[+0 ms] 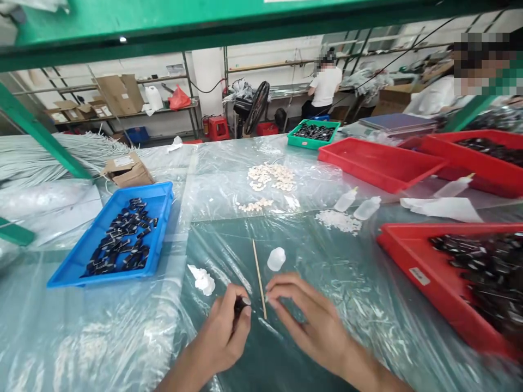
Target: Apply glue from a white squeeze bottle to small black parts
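Observation:
Low in the middle of the view, my left hand (223, 332) is closed around a small black part (240, 306) with a pale shiny face, mostly hidden by the fingers. My right hand (312, 324) faces it from the right, thumb and index finger pinched together; whatever is between the fingertips is too small to name. A thin wooden stick (259, 275) lies on the plastic sheet between the hands. Just beyond my right fingers is a small translucent white container (276, 259). Crumpled white tissue (202, 280) lies beyond my left hand.
A blue tray (161, 239) of black parts is at left; a red tray (402, 250) of black parts is at right. Pale pieces (270, 177), white bits (338, 221) and squeeze bottles (366, 208) lie farther back. A green beam (204, 22) crosses overhead. Two people are beyond.

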`<move>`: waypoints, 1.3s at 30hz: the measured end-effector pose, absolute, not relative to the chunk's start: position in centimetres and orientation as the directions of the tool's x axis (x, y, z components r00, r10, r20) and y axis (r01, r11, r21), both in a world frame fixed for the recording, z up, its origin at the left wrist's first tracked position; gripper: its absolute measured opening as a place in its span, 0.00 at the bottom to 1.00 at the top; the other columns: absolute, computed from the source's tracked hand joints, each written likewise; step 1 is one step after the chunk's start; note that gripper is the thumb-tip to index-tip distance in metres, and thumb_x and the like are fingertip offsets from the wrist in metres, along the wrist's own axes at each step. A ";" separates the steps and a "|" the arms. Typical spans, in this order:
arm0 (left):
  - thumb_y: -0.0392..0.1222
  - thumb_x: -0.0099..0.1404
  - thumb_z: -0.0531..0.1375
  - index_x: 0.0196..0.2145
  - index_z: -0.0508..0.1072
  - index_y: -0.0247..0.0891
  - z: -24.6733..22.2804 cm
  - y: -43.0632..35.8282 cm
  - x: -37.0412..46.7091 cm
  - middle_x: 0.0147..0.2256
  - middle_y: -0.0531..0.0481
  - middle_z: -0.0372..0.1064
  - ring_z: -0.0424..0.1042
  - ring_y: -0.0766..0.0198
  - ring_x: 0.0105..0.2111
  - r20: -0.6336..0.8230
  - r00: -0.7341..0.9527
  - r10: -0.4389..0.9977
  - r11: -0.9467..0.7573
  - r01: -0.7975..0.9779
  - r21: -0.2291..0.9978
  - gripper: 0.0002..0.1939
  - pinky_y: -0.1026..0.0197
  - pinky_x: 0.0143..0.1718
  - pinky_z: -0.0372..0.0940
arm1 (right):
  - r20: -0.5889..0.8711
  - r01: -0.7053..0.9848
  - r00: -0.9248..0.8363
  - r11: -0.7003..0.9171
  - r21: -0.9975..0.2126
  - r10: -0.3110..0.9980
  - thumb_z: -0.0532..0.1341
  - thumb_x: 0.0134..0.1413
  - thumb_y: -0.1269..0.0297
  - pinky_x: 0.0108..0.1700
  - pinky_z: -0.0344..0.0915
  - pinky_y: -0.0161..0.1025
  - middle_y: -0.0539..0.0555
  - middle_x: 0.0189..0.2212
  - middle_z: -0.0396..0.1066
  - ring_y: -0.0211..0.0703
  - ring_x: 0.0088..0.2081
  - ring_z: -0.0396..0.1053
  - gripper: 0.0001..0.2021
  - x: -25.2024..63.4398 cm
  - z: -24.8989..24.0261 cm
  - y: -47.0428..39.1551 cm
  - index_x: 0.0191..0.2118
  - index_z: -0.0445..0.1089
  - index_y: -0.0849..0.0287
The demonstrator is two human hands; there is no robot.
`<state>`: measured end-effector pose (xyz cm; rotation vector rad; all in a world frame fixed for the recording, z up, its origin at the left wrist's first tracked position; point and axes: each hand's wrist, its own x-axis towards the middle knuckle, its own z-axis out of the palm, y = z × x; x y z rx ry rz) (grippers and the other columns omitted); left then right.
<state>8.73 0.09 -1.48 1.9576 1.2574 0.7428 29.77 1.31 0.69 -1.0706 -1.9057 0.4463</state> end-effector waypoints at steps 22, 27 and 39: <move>0.39 0.74 0.49 0.44 0.62 0.44 -0.8 -1.0 9.9 0.31 0.54 0.68 0.67 0.65 0.24 0.103 0.445 0.889 -0.349 0.515 0.783 0.04 0.67 0.23 0.58 | 0.515 0.553 -0.327 0.603 -0.575 0.792 0.60 0.53 0.71 0.33 0.76 0.31 0.50 0.37 0.75 0.41 0.33 0.77 0.15 28.2 -1.0 -1.2 0.45 0.67 0.46; 0.40 0.74 0.49 0.42 0.61 0.44 -0.2 -1.0 9.7 0.33 0.54 0.69 0.69 0.64 0.27 0.087 0.474 0.876 -0.372 0.549 0.748 0.02 0.66 0.25 0.59 | 0.455 0.464 -0.311 0.551 -0.693 0.834 0.59 0.55 0.70 0.34 0.74 0.27 0.50 0.35 0.73 0.38 0.32 0.76 0.10 28.2 -0.2 -0.7 0.42 0.68 0.48; 0.38 0.74 0.49 0.42 0.61 0.43 -0.7 -0.9 9.9 0.34 0.53 0.68 0.68 0.64 0.26 0.160 0.497 0.853 -0.442 0.524 0.728 0.03 0.65 0.27 0.62 | 0.347 0.353 -0.447 0.520 -0.778 0.824 0.59 0.55 0.70 0.37 0.71 0.29 0.51 0.35 0.69 0.36 0.34 0.72 0.08 29.3 1.0 0.2 0.39 0.70 0.50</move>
